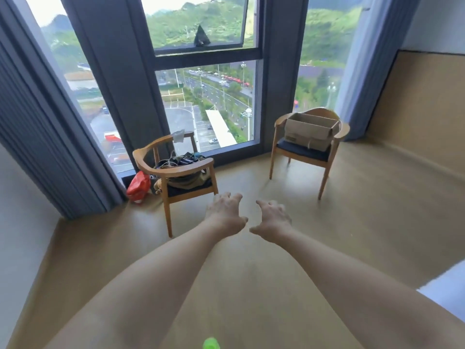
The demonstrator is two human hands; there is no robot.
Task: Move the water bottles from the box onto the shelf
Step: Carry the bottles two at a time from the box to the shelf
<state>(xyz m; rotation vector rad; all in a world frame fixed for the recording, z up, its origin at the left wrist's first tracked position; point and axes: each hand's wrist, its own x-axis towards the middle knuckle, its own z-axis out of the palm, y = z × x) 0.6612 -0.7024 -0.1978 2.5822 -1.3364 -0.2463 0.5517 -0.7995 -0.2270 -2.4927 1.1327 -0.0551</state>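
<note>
A: Largest first. Count?
B: Window [205, 102], floor to top, far beyond both hands. Two wooden chairs. One chair [176, 177] just ahead-left of the left hand [224, 212], seat heaped with a tangle of cables and cloth [185, 170]. Second chair [308, 149] ahead-right of the right hand [273, 217], well apart.
A: The box?
B: One cardboard box [310, 131], open-topped, on the second chair's seat. A dark label on its near side, too small to read. Contents not visible from here.
A: Hands?
B: Two, bare, reaching forward side by side over the floor, fingers spread and loosely curved, holding nothing.
A: Smaller items?
B: One red bag [138, 186] on the floor, left of the left hand. One green blur [211, 343] at the bottom edge, nearer than both wrists; cannot identify.
</note>
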